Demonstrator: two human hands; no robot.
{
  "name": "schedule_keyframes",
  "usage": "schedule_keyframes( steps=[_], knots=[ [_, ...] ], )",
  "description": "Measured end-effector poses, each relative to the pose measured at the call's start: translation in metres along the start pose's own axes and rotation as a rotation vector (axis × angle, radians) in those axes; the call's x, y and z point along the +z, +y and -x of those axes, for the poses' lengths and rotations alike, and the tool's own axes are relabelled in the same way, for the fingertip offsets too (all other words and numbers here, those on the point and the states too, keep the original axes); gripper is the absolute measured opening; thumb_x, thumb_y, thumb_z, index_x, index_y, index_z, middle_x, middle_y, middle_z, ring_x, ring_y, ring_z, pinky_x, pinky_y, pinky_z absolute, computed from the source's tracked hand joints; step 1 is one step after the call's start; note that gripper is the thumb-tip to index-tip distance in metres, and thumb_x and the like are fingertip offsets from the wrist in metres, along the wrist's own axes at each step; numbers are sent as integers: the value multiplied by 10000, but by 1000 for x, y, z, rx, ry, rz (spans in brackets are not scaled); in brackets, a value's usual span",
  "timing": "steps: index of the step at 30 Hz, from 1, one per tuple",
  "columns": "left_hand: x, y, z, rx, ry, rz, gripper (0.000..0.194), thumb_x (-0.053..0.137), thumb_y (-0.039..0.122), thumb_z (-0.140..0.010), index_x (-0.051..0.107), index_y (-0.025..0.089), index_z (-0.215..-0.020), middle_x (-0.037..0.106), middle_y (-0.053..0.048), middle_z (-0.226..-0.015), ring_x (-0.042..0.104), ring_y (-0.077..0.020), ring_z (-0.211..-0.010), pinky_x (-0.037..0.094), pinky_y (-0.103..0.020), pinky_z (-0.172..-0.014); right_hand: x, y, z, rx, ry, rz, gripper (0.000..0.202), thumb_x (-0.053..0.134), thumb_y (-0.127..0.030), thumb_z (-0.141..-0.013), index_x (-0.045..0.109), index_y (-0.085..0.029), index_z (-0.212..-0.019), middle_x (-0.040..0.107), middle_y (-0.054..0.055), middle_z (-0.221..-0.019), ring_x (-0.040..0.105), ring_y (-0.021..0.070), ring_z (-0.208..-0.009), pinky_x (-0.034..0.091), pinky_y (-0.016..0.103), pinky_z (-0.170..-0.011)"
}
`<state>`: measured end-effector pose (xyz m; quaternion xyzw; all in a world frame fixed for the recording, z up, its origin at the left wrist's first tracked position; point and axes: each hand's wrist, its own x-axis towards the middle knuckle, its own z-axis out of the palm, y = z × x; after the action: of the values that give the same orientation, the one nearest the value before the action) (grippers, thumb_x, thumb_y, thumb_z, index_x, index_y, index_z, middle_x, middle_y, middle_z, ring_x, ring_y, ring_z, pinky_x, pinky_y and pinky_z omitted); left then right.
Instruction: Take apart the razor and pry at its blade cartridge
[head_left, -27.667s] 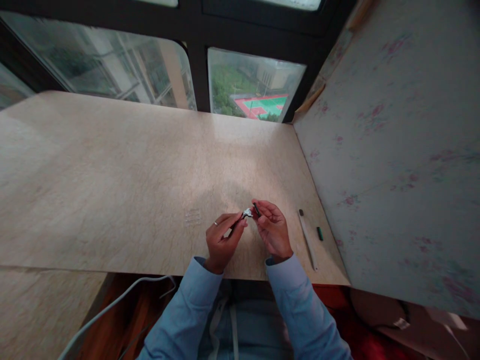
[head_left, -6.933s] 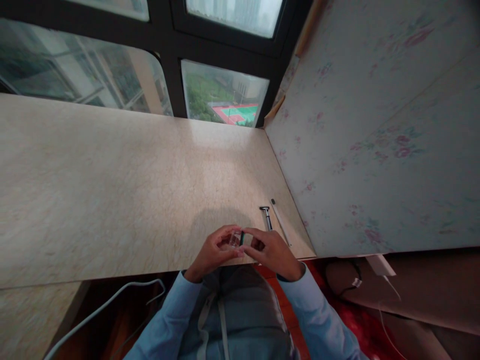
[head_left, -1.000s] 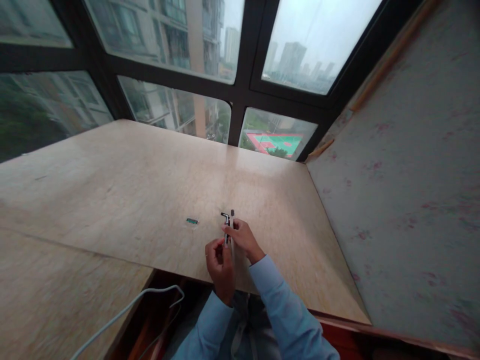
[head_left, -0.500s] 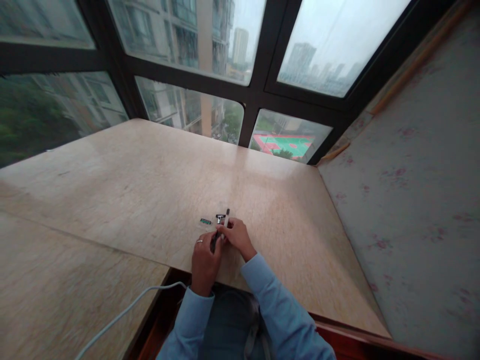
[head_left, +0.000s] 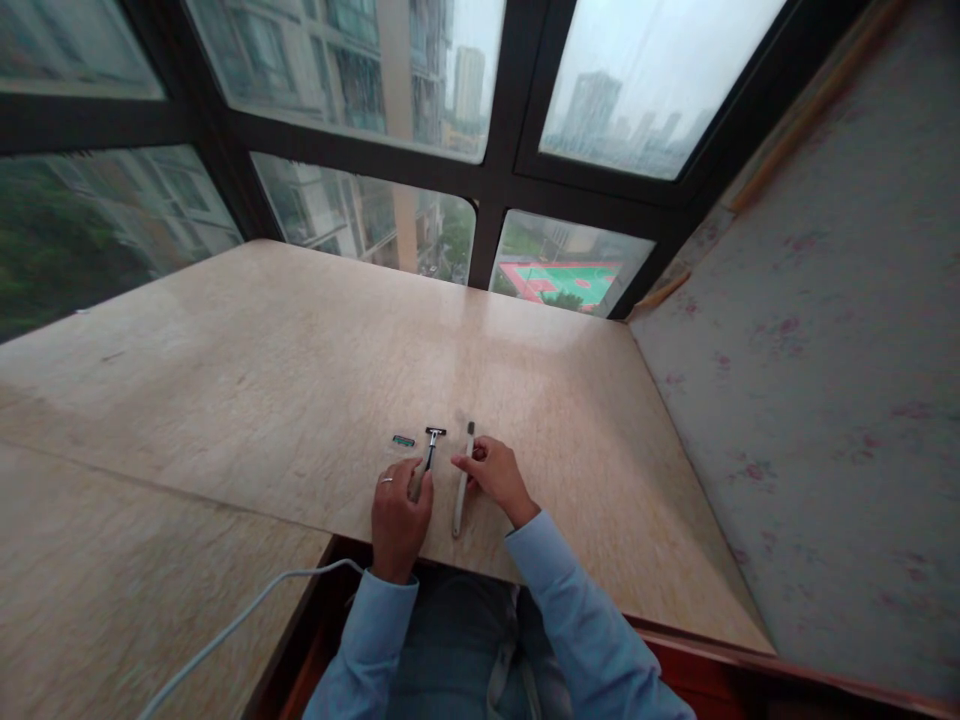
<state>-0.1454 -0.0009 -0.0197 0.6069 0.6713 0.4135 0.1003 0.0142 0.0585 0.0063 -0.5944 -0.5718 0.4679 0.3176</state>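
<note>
My left hand is closed around the handle of a razor, whose T-shaped head points away from me. Between the thumb and fingers of my right hand is a slim, pale toothbrush; its dark bristle end points toward the window and its handle end toward me. The razor and toothbrush are apart, side by side. Just left of the razor head, a small dark and green razor cartridge lies on the surface.
The pale stone-patterned sill reaches to dark window frames. A white cable runs over its near left part. A flowered wall bounds the right side. A red-brown drawer or cabinet edge lies along the front.
My hands have moved apart: the right one with the toothbrush to the right, the left one slightly left. More of the razor and of the toothbrush handle now shows. The view has shifted slightly.
</note>
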Motion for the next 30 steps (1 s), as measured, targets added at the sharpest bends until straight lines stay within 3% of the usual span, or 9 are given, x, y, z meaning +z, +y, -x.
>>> schedule_keyframes(
  steps=[3, 6, 10, 14, 19, 22, 25, 30],
  knots=[
    [-6, 0, -12, 54, 46, -93, 358, 552, 373, -904, 595, 124, -1157, 662, -174, -1153, 605, -295, -1104, 465, -443, -983, 0, 5, 3, -10, 25, -11, 119, 717, -262, -754, 632, -180, -769, 653, -7, -681, 631, 145, -533, 492, 226, -448],
    [-8, 7, -19, 6, -61, -173, 483, 647, 421, -844, 565, 133, -1222, 647, -169, -1159, 643, -281, -983, 517, -398, -858, 0, 9, 6, -20, 43, -29, 102, 700, -246, -753, 670, -167, -810, 670, 9, -699, 647, 156, -584, 492, 224, -477],
    [-2, 21, -10, -38, -211, -241, 287, 619, 279, -862, 621, 155, -1121, 685, -122, -1032, 658, -260, -905, 513, -359, -796, -8, 16, 13, -7, 48, -100, 180, 663, -300, -781, 688, -156, -887, 703, 29, -731, 670, 174, -607, 512, 238, -483],
    [13, 41, 4, -48, -270, -188, 170, 579, 198, -874, 654, 167, -1023, 702, -96, -965, 659, -243, -883, 497, -347, -802, -35, 30, 27, 7, 87, -135, 284, 665, -385, -777, 682, -153, -939, 699, 26, -699, 646, 168, -523, 496, 248, -455],
    [43, 80, 14, -14, -361, -109, 175, 571, 183, -877, 658, 163, -1028, 700, -97, -972, 654, -230, -889, 485, -334, -802, -81, 48, 43, 10, 152, -47, 349, 674, -442, -768, 704, -150, -957, 682, 8, -626, 641, 168, -471, 480, 248, -458],
    [57, 99, 15, -5, -390, -104, 212, 560, 178, -881, 653, 151, -1070, 694, -108, -994, 651, -241, -916, 481, -341, -805, -96, 51, 46, 18, 199, -1, 330, 679, -431, -772, 716, -150, -942, 691, 8, -625, 654, 174, -479, 492, 249, -452],
    [63, 105, 12, -3, -389, -123, 229, 557, 186, -884, 648, 131, -1087, 685, -124, -1002, 647, -249, -925, 481, -345, -797, -94, 49, 40, 20, 222, -14, 283, 700, -378, -766, 730, -146, -925, 695, 8, -614, 667, 180, -492, 497, 246, -447],
    [59, 96, 6, -13, -349, -178, 226, 553, 206, -898, 650, 130, -1087, 676, -125, -997, 651, -250, -923, 483, -347, -797, -71, 42, 21, 15, 256, -35, 274, 710, -330, -780, 721, -136, -973, 724, 31, -669, 686, 188, -508, 512, 248, -445]
  ],
)
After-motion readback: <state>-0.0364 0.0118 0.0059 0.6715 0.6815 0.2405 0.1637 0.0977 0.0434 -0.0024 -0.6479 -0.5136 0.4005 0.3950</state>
